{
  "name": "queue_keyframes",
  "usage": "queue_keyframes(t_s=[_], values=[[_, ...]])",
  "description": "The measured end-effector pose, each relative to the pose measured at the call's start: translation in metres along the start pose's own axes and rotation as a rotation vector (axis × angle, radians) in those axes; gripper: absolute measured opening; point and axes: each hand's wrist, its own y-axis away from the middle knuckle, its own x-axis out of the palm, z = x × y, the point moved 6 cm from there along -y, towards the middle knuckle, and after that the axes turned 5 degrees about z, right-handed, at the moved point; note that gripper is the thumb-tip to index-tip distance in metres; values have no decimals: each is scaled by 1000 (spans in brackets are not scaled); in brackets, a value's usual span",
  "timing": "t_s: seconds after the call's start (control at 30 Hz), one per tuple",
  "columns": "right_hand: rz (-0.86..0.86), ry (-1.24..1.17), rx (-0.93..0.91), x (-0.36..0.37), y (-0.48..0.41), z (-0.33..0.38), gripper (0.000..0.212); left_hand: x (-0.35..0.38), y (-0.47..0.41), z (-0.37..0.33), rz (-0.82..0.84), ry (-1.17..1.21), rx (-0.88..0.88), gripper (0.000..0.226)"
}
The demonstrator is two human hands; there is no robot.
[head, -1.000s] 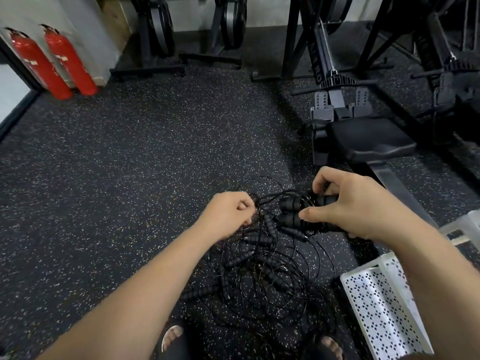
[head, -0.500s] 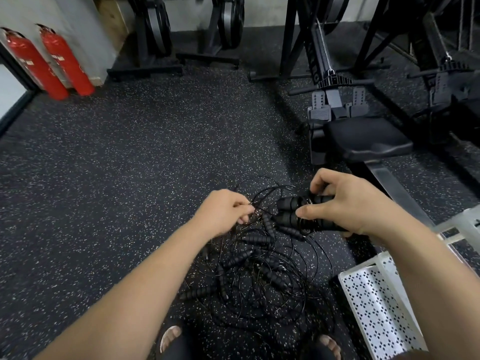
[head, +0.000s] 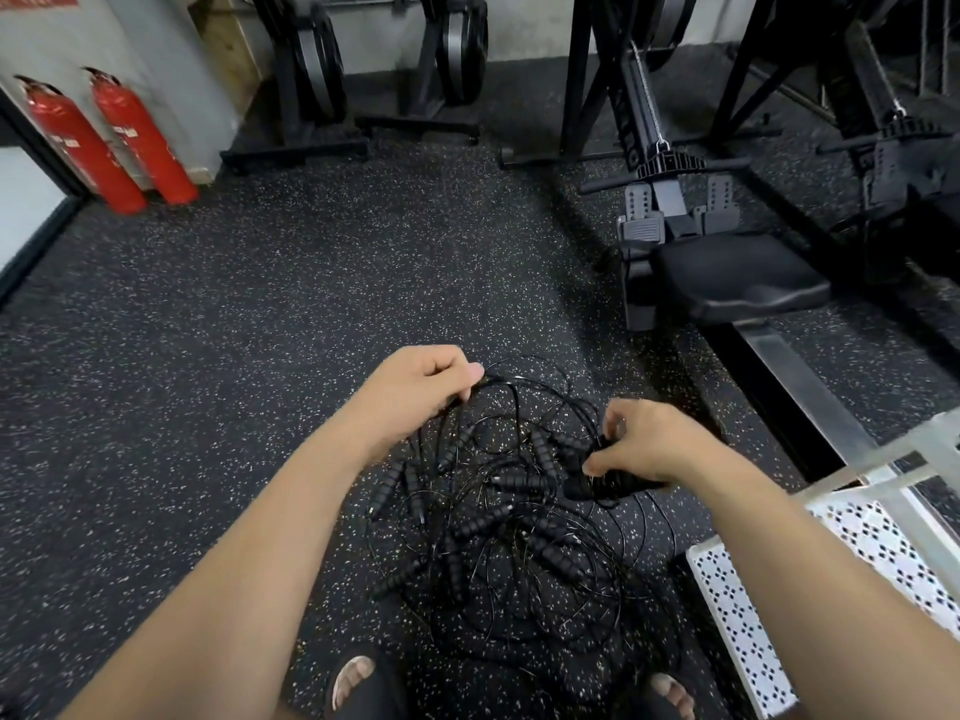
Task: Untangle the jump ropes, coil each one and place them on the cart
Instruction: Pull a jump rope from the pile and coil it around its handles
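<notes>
The left hand (head: 421, 392) pinches a thin black cord (head: 498, 379). The right hand (head: 655, 449) curls round two black ribbed handles (head: 597, 486). The tangled black jump ropes (head: 509, 543) lie on the speckled rubber floor (head: 260, 330), beside the white perforated metal cart (head: 737, 615). The cords seem light, limp and snag-prone, so the handles give the surest hold. Lettering on the black rowing machine (head: 670, 200) may end in "RO".

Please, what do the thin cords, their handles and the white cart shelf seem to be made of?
Cords: likely plastic-coated wire; thin, black, holding stiff springy loops. Handles: probably foam or rubber; matte black, ribbed. Cart shelf: seemingly white-painted sheet metal, with punched diamond patterns.
</notes>
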Motion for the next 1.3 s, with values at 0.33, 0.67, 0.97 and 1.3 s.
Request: queue_keyframes(t_s=[0.33, 0.67, 0.97, 1.3], values=[[150, -3, 102, 35, -19, -21, 42, -48, -5, 28, -213, 428, 48, 33], [193, -90, 285, 49, -27, -72, 40, -107, 2, 78, -561, 906, 41, 31], [113, -164, 355, 32, -30, -92, 35, -134, 24, 148, -987, 836, -257, 29], [-104, -93, 197, -10, -14, -57, 42, -112, -2, 208, -599, 44, -617, 19]])
